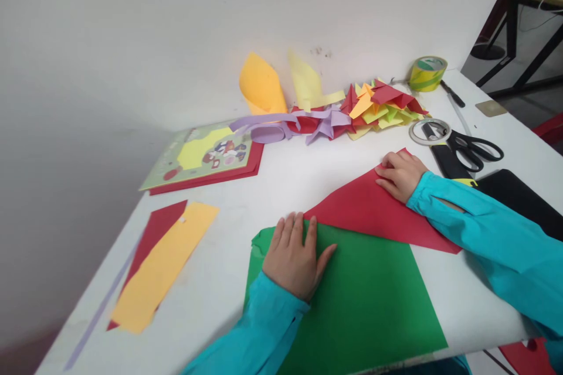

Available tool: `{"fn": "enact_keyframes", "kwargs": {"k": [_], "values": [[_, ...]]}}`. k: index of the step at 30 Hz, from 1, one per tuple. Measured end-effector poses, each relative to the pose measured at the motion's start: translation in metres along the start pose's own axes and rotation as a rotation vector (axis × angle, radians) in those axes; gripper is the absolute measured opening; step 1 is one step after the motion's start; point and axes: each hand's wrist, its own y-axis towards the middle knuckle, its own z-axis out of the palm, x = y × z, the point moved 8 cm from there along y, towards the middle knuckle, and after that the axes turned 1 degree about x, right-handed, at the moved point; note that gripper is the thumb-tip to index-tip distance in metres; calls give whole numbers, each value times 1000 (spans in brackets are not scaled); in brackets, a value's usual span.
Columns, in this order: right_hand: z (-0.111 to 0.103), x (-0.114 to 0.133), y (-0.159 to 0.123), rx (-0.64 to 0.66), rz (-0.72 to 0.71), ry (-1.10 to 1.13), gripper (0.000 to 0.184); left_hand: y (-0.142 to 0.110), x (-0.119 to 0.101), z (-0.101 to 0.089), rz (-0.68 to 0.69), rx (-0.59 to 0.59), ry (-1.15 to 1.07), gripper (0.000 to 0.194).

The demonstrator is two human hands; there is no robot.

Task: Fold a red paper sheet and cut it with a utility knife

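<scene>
A red paper triangle (378, 211) lies folded on the white table (229, 199), partly over a green sheet (373, 299). My left hand (294, 255) lies flat and open, fingers stretched out, on the green sheet at the red triangle's left corner. My right hand (400, 174) presses its fingers down on the triangle's upper corner, holding nothing. Both arms wear turquoise sleeves.
Yellow and red paper strips (160, 263) lie at the left, a green booklet on red sheets (206, 155) behind them. A pile of folded coloured paper (347, 111) sits by the wall. Tape rolls (427, 73), scissors (472, 149) and a black item (519, 199) are at the right.
</scene>
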Motion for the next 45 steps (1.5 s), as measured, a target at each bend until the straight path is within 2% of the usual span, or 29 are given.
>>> {"fn": "enact_keyframes", "kwargs": {"k": [5,9,13,19,23,32,38,45], "values": [[-1,1,0,-17,-1,-13,27,4,-25,-9,136,58,-109,62],[-2,1,0,-1,8,-21,29,2,-41,-3,204,136,-166,66],[-3,3,0,43,8,-26,32,3,-33,4,186,128,-173,64],[-4,5,0,28,30,-57,33,13,-14,11,194,119,-174,62],[-4,5,1,37,33,-51,32,13,-19,11,229,143,-244,63],[-5,6,1,58,47,-73,33,6,-25,13,235,100,-306,69],[-6,8,1,72,54,-101,32,7,-31,7,250,82,-319,72],[-6,7,0,50,54,-92,32,2,-50,5,316,109,-319,84]]}}
